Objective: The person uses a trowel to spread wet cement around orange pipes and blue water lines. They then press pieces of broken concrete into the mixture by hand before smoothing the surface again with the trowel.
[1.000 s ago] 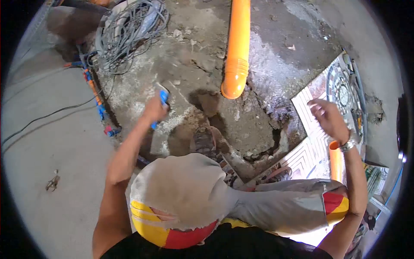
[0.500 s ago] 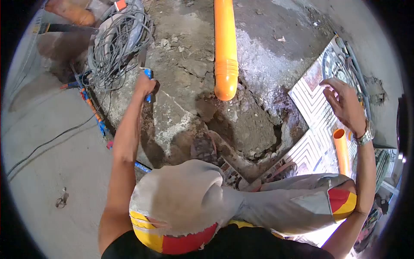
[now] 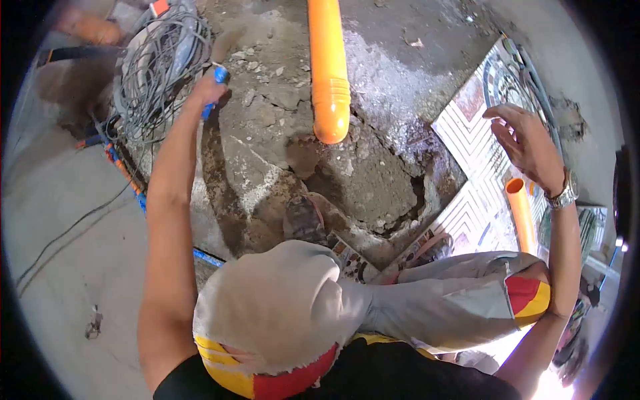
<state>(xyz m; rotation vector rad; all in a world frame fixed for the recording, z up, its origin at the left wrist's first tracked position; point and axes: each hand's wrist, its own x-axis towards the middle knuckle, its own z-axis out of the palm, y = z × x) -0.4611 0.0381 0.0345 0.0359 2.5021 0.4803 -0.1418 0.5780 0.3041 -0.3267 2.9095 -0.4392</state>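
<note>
My left hand (image 3: 208, 93) is closed round the blue handle of what looks like a trowel (image 3: 219, 75). Its blade points away from me over the rough ground and is blurred. Beside that hand, on its left, lies a coil of grey cable (image 3: 160, 73). My right hand (image 3: 527, 143) hangs with loosely bent fingers above patterned tiles (image 3: 467, 137) and holds nothing. A short orange pipe (image 3: 521, 217) with an open end sits just below my right wrist. Between my hands, a long orange pipe (image 3: 329, 60) ends in a bend over broken soil.
A dug hollow with a cracked edge (image 3: 417, 193) lies in front of my feet. Blue and orange pipe pieces (image 3: 120, 167) run along the left, beside a grey slab (image 3: 73, 233) crossed by a thin black cable. A wall (image 3: 580, 87) rises at the right.
My left hand has moved the trowel forward, away from me, and its blade has become blurred. The whole view has shifted slightly. My right hand keeps its pose over the tiles.
</note>
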